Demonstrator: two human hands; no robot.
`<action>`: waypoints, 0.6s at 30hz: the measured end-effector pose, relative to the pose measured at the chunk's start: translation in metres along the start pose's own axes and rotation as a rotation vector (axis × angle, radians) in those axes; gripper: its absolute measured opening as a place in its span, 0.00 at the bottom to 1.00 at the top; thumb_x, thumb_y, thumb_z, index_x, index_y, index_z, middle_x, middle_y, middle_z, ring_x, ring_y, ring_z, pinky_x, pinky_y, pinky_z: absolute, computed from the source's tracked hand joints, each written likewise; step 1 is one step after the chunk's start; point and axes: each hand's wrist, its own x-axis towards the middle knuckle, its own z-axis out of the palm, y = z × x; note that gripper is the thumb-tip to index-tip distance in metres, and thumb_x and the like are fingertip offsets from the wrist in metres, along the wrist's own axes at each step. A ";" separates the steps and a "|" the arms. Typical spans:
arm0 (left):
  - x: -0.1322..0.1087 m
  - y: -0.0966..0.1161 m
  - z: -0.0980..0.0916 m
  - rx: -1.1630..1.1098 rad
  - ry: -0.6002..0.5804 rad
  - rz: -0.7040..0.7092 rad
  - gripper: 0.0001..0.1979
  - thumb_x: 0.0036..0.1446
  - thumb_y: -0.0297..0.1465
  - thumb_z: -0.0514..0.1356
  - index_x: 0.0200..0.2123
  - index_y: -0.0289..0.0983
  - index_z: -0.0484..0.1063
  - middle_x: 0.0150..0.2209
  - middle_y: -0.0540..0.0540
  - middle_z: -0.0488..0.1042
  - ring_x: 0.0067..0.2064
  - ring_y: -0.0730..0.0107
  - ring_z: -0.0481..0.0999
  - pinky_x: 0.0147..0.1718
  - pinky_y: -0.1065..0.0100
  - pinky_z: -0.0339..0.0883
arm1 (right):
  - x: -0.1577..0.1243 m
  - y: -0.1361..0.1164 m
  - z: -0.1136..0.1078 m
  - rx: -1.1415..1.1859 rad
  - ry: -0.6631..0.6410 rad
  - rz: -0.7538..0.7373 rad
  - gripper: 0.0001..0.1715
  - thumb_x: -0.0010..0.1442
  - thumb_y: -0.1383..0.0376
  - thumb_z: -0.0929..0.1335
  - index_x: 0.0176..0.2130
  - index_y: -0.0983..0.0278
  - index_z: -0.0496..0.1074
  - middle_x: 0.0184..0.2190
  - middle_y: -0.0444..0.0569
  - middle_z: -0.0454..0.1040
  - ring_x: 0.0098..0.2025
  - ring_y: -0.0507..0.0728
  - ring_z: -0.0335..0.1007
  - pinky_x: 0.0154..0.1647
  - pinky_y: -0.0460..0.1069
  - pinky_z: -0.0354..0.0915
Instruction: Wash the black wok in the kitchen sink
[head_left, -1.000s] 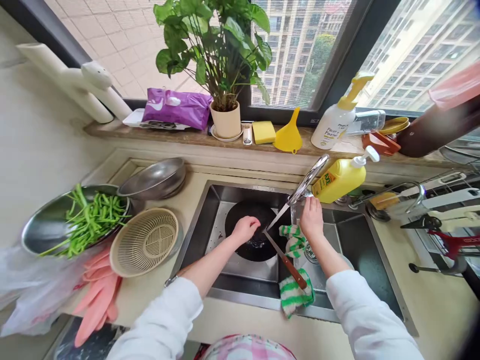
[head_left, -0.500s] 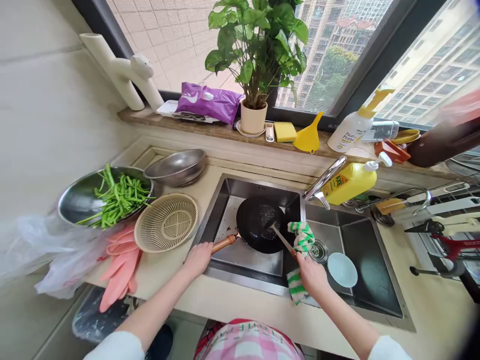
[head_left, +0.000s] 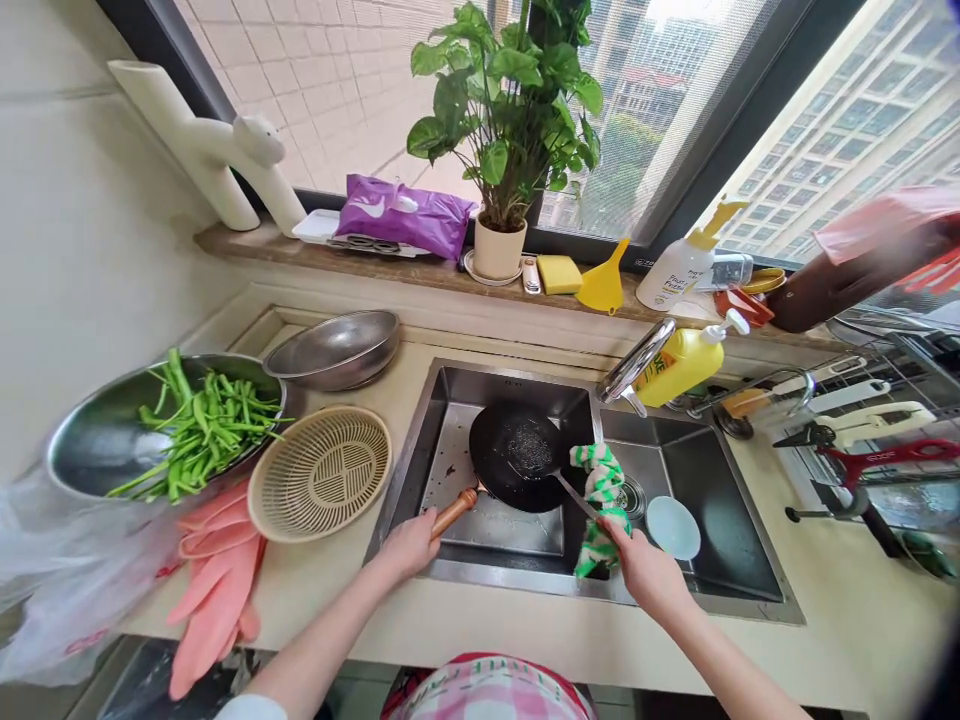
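- On the counter's left end a steel bowl of green beans (head_left: 187, 425) stands, with pink rubber gloves (head_left: 214, 590) at the front edge and a beige plastic colander (head_left: 320, 472) just beside the sink's left wall.
- The left hand (head_left: 409, 545) is wrapped shut around the end of the wooden handle (head_left: 454, 510) at the sink's (head_left: 517, 578) front-left rim, bearing the black wok (head_left: 517, 455) that lies in the left basin.
- To do this well, I judge that the left hand should keep the handle firm, so that the wok does not turn or slide on the wet steel.
- The right hand (head_left: 649, 570) is clamped on the grip of a metal spatula (head_left: 574, 490), whose blade reaches into the wok; a green-striped cloth (head_left: 600, 495) hangs over the divider under it.
- The blade would best stay flat on the wok's floor, clear of the cloth.
- A pale bowl (head_left: 673, 527) lies in the right basin, near the drain; the faucet (head_left: 634, 365) stands at the back rim.
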 end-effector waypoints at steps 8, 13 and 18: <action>0.011 -0.009 0.008 -0.039 -0.042 0.013 0.18 0.58 0.31 0.52 0.53 0.38 0.61 0.42 0.41 0.78 0.46 0.56 0.79 0.37 0.67 0.64 | 0.004 -0.014 0.017 0.421 0.108 0.081 0.27 0.66 0.67 0.55 0.63 0.65 0.58 0.52 0.56 0.72 0.50 0.58 0.71 0.46 0.48 0.64; 0.017 -0.015 0.015 -0.062 -0.061 0.024 0.19 0.57 0.31 0.54 0.53 0.41 0.61 0.44 0.43 0.78 0.47 0.56 0.78 0.38 0.67 0.64 | 0.044 -0.064 0.009 0.378 0.033 0.143 0.29 0.66 0.69 0.56 0.65 0.68 0.56 0.48 0.60 0.75 0.47 0.61 0.74 0.45 0.50 0.65; 0.015 -0.013 0.012 -0.070 -0.075 0.001 0.22 0.58 0.32 0.53 0.56 0.40 0.59 0.44 0.42 0.78 0.48 0.57 0.78 0.40 0.67 0.65 | 0.079 -0.105 0.002 0.379 0.015 0.065 0.31 0.65 0.70 0.56 0.66 0.71 0.53 0.49 0.62 0.75 0.50 0.61 0.73 0.48 0.50 0.64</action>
